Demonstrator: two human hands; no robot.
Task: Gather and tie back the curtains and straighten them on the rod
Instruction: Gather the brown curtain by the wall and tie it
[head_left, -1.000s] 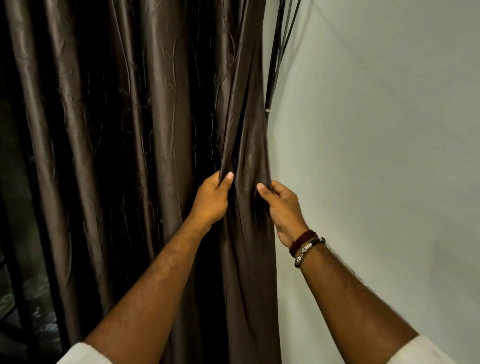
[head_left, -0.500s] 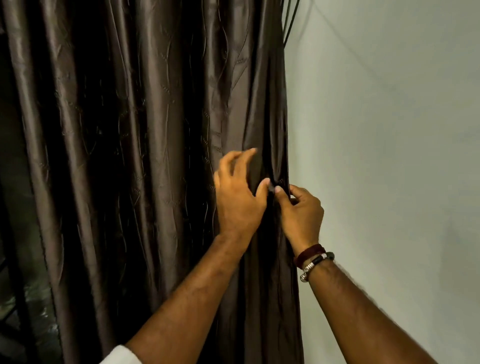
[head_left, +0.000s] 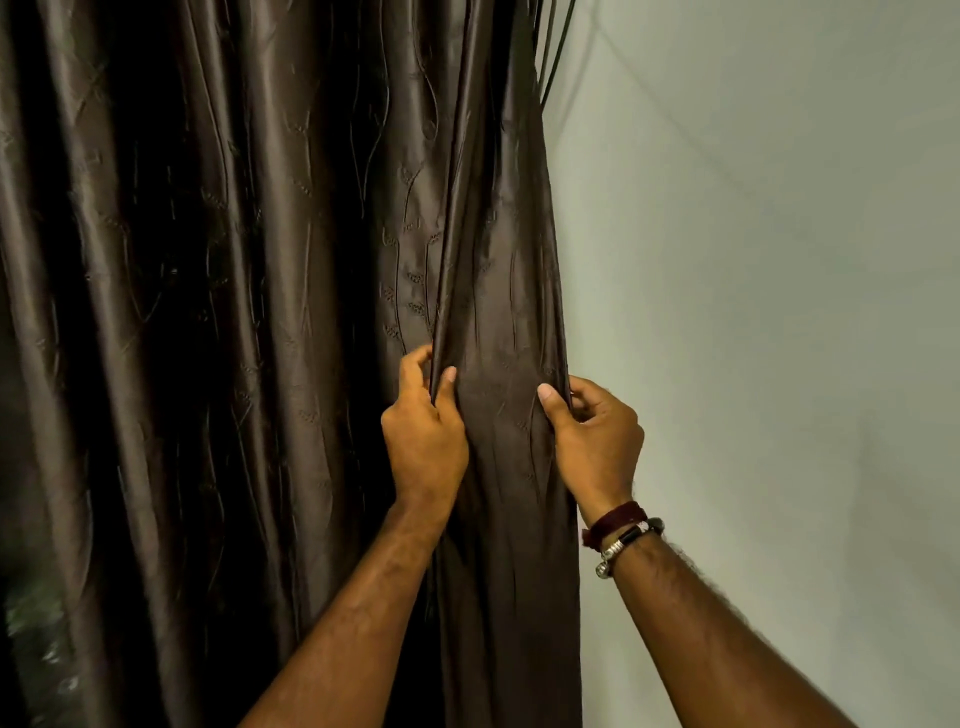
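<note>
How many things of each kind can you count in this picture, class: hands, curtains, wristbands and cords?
Hands: 2, left hand and right hand, each pinching the curtain.
Curtains: 1, dark brown curtain.
Wristbands: 2, maroon band and beaded bracelet.
Cords: a thin bundle, too fine to count singly; taken as 1.
Total: 6

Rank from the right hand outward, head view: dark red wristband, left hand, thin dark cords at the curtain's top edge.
From the right hand:
1. Dark red wristband, on that hand's own wrist, just below it.
2. Left hand, across the gripped brown satin curtain fold, to its left.
3. Thin dark cords, high up beside the pale wall.
</note>
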